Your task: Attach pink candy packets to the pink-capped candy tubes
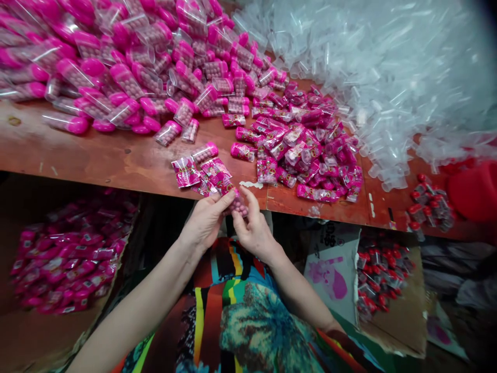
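Just over the table's front edge, both hands meet on a small clear candy tube [239, 208] filled with pink balls. My left hand [204, 218] pinches its upper end between thumb and fingers, and some pink there may be a cap or wrapper. The fingers of my right hand [254, 228] close on the tube's other side. Right behind the hands lie flat printed pink wrappers [185, 172] and one pink-capped tube [205, 152]. To the right is a heap of wrapped pink tubes [306, 150].
Pink-capped candy tubes [128, 77] pile up at the back left; empty clear tubes [349, 62] heap at the back right. A red container [476, 191] and red-capped pieces [430, 207] sit far right. Cardboard boxes [404, 300] stand below, the left one holding wrapped tubes [70, 259].
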Demonstrator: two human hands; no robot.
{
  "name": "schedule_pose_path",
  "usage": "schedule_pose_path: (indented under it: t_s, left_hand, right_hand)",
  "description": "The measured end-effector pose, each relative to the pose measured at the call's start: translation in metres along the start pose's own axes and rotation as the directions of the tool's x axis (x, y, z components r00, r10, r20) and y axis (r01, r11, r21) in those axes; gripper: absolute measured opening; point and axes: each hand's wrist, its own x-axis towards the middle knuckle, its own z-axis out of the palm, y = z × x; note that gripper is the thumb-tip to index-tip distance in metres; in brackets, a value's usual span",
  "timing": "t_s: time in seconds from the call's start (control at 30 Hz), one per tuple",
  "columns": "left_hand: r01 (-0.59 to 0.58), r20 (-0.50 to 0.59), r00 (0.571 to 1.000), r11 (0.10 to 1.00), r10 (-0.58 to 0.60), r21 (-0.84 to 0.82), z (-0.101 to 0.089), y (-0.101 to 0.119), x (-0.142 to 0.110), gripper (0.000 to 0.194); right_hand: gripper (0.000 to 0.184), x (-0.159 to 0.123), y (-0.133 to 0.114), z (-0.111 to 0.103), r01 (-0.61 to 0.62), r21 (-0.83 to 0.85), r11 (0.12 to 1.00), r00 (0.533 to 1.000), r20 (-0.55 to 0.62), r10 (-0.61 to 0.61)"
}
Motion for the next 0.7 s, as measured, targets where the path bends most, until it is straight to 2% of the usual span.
schedule_pose_path:
  t_s: [0.07,0.13,0.23,0.43,0.6,0.7]
  left_hand:
    - [-0.001,0.001,1.000,1.000,0.001,-0.005,0.003,-0.003,-0.002,0.026]
    - [0.010,0.042,0.999,1.000,-0.011,0.011,0.005,-0.006,-0.006,0.028]
    - [0.036,0.128,0.991,0.999,-0.040,0.032,0.005,-0.010,-0.011,0.032]
    - [0.046,0.276,0.959,0.994,-0.070,0.094,-0.005,-0.011,-0.016,0.045]
    - [0.120,0.298,0.945,0.990,-0.138,0.077,-0.011,-0.011,-0.010,0.051]
    - [0.097,0.302,0.947,0.994,-0.108,0.052,-0.009,-0.006,-0.007,0.051]
  right_hand:
    - [0.060,0.001,0.001,0.002,-0.056,0.169,0.984,0.997,0.053,0.048]
    - [0.061,0.003,0.003,0.003,-0.150,0.368,0.918,0.983,0.156,0.098]
    - [0.066,0.007,0.007,0.001,-0.227,0.513,0.828,0.963,0.245,0.112]
    - [0.074,0.011,0.015,-0.003,-0.259,0.545,0.798,0.945,0.314,0.092]
    - [0.059,0.017,0.019,0.008,-0.288,0.518,0.806,0.930,0.351,0.108]
    - [0.043,0.026,0.012,0.007,-0.291,0.482,0.826,0.936,0.322,0.141]
